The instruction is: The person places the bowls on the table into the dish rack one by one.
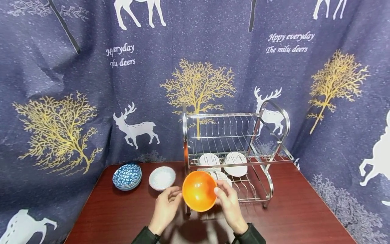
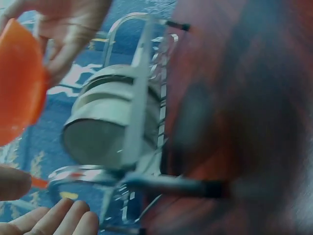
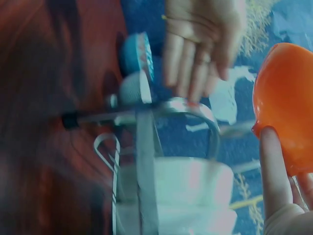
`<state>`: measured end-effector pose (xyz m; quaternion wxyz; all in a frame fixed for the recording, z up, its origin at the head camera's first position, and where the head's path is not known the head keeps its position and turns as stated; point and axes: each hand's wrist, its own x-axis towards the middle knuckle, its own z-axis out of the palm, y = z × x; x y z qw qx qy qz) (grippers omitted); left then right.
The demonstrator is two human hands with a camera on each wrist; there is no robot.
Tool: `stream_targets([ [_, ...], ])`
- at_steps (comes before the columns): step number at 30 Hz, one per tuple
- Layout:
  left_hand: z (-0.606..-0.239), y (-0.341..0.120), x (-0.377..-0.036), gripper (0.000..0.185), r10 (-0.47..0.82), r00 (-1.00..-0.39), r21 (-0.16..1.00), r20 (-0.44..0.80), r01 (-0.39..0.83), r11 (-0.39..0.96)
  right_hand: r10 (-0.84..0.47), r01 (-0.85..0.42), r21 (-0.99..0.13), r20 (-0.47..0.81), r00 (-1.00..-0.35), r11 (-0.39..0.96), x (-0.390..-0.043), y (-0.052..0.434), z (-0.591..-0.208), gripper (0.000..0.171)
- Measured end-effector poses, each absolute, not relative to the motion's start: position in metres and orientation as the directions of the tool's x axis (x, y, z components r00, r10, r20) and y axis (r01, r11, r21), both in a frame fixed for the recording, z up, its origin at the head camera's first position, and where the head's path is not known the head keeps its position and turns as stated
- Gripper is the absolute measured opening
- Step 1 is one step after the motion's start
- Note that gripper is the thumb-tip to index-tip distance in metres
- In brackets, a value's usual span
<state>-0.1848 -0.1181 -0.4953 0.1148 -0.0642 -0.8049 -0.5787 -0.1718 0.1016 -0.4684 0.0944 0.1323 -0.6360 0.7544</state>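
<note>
An orange bowl [image 1: 199,190] is in the air before the rack, its round inside turned toward me in the head view. My right hand [image 1: 229,206] grips its right rim, thumb on the near side. At the bowl's left edge, my left hand [image 1: 166,207] has its fingers loosely extended. The right wrist view shows the left hand [image 3: 200,54] apart from the orange bowl [image 3: 288,107], holding nothing. Behind the bowl stands a metal dish rack [image 1: 225,166] with white dishes [image 1: 236,164] on its lower tier.
On the table's left lie stacked blue-patterned bowls [image 1: 127,176] and a pale speckled bowl [image 1: 162,178]. The dark red tabletop [image 1: 292,210] runs right of the rack. A blue curtain [image 1: 170,44] with deer and trees hangs behind.
</note>
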Motion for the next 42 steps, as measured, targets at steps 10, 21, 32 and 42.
stream_targets([
  [10,-0.513,-0.1,-0.186,0.022,-0.053,-0.963,0.916,0.264,0.233,0.326,0.08,-0.372,-0.925,0.366,-0.927,-0.074,-0.175,0.132,-0.462,0.025],
  [21,-0.518,-0.097,-0.196,0.015,-0.074,-0.96,0.895,0.27,0.222,0.387,0.326,-0.333,-0.929,0.368,-0.871,0.159,-0.183,0.153,-0.462,0.03],
  [32,-0.52,-0.097,-0.198,0.012,-0.044,-0.948,0.865,0.314,0.267,0.425,0.411,-0.358,-0.906,0.422,-0.808,0.227,-0.189,0.162,-0.467,0.045],
  [42,-0.519,-0.097,-0.196,0.008,-0.018,-0.933,0.84,0.36,0.315,0.442,0.408,-0.351,-0.846,0.508,-0.758,0.401,-0.195,0.165,-0.48,0.056],
])
